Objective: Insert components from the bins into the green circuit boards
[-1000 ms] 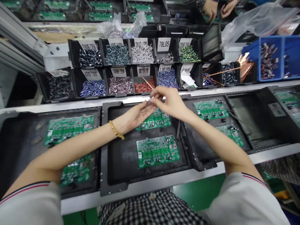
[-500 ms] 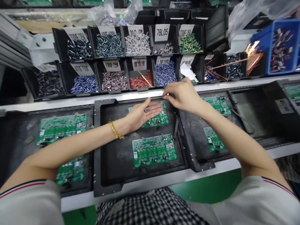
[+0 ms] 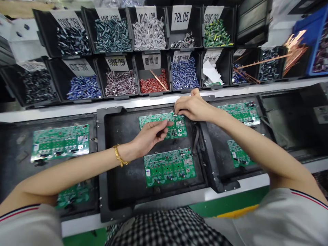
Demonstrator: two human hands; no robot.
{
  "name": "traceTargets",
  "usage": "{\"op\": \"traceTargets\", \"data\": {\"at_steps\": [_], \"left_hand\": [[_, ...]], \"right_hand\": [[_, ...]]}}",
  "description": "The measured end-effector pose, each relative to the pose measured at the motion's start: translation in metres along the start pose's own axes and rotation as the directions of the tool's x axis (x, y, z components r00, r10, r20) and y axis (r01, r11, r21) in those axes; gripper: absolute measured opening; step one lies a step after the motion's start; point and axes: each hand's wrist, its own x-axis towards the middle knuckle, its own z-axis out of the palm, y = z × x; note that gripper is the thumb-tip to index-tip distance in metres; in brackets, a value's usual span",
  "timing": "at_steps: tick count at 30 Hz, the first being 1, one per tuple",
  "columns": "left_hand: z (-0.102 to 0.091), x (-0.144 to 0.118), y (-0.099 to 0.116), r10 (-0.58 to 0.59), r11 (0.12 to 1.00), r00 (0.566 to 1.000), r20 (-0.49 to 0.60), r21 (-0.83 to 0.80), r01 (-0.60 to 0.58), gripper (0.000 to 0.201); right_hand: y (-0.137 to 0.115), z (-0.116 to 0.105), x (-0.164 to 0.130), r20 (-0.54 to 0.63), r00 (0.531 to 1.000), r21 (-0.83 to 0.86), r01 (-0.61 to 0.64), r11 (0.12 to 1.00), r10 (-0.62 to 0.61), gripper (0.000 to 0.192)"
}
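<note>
My left hand (image 3: 153, 135) is over the upper green circuit board (image 3: 148, 119) in the middle tray, fingers curled in and thumb against them. Whatever lies inside it is hidden. At that board's top right corner, my right hand (image 3: 192, 106) has its fingertips pinched together and pointing down; they hide anything between them. The lower circuit board (image 3: 169, 167) lies flat in the same tray, with a white label at its left end and small parts standing along its front edge. The black tray (image 3: 120, 184) surrounds both boards.
Behind the trays stand two rows of labelled black bins, among them blue capacitors (image 3: 185, 73), red parts (image 3: 153, 83) and white resistors (image 3: 149, 34). Neighbouring trays hold more circuit boards, one at left (image 3: 60, 141) and one at right (image 3: 241, 112). Copper-coloured strips (image 3: 296, 51) stick out at the far right.
My left hand, open with a small blue capacitor on its fingers before, has curled and drawn slightly left and down. My right hand has come down onto the upper board's corner. The view has shifted.
</note>
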Motion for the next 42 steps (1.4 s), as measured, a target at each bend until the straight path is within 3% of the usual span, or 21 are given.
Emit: {"op": "traceTargets", "data": {"at_steps": [8, 11, 14, 18, 20, 23, 27, 31, 38, 42], "left_hand": [[-0.001, -0.001, -0.003, -0.077, 0.995, 0.997, 0.021, -0.055, 0.078, 0.018], [0.002, -0.002, -0.007, -0.07, 0.995, 0.997, 0.029, -0.072, 0.072, 0.026], [0.012, -0.005, -0.009, -0.03, 0.994, 0.998, 0.053, -0.103, 0.035, 0.029], [0.025, -0.016, -0.017, -0.042, 0.991, 0.992, 0.116, -0.118, 0.056, 0.029], [0.025, -0.025, -0.025, -0.125, 0.987, 0.986, 0.11, -0.092, 0.135, 0.027], [0.019, -0.041, -0.042, -0.279, 0.959, 0.959, 0.057, -0.036, 0.281, 0.025], [0.009, -0.052, -0.059, -0.357, 0.932, 0.932, 0.055, 0.086, 0.352, 0.017], [0.003, -0.047, -0.062, -0.342, 0.933, 0.938, 0.062, 0.139, 0.331, 0.02], [0.002, -0.042, -0.059, -0.25, 0.968, 0.967, 0.05, -0.014, 0.251, 0.02], [0.002, -0.042, -0.057, -0.251, 0.968, 0.967, 0.051, 0.041, 0.249, 0.02]], "right_hand": [[-0.005, 0.007, -0.003, -0.088, 0.993, 0.002, -0.073, 0.997, 0.073, 0.022], [-0.031, 0.003, -0.012, -0.179, 0.967, 0.079, -0.168, 0.983, 0.179, 0.023], [-0.064, -0.004, -0.025, -0.198, 0.958, 0.21, -0.165, 0.964, 0.208, 0.02], [-0.09, -0.005, -0.05, -0.272, 0.937, 0.155, -0.182, 0.971, 0.219, 0.016], [-0.091, 0.003, -0.064, -0.239, 0.95, 0.083, -0.187, 0.979, 0.202, 0.018], [-0.085, 0.02, -0.08, -0.062, 0.99, 0.041, -0.128, 0.991, 0.13, 0.023], [-0.078, 0.037, -0.088, 0.026, 0.997, 0.029, -0.069, 0.997, 0.068, 0.026], [-0.078, 0.041, -0.088, 0.002, 1.0, -0.011, -0.018, 1.0, 0.018, 0.024], [-0.078, 0.042, -0.089, 0.008, 1.0, -0.111, 0.007, 0.994, -0.006, 0.026], [-0.08, 0.044, -0.089, 0.018, 0.999, -0.192, 0.03, 0.981, -0.027, 0.027]]}}
